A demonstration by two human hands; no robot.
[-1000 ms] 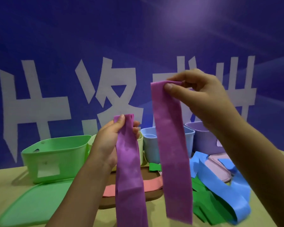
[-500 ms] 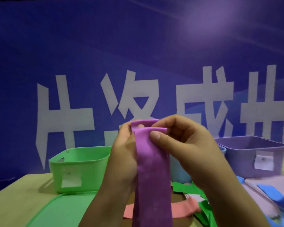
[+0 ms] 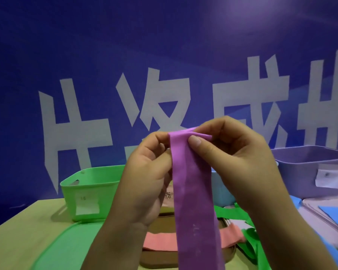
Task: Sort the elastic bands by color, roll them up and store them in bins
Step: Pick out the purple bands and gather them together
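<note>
A purple elastic band [image 3: 195,195] hangs doubled over in front of me, its two ends brought together at the top. My left hand [image 3: 146,176] pinches the top left edge and my right hand [image 3: 236,162] pinches the top right edge between thumb and fingers. Behind the band, a pink band [image 3: 160,241] lies across a brown board [image 3: 160,260]. Green bands [image 3: 250,236] sprawl at the right and a blue band [image 3: 334,213] lies on a lilac lid. A green bin [image 3: 86,191] stands at the left, a purple bin [image 3: 316,172] at the right.
A green lid [image 3: 66,248] lies flat in front of the green bin. A light blue bin [image 3: 220,190] shows between my hands and the purple bin. The lilac lid [image 3: 320,221] rests at the right. A blue wall with white characters rises behind the wooden table [image 3: 23,227].
My hands came together from apart, so the two ends of the purple band now meet at the top. The view has shifted left and nearer.
</note>
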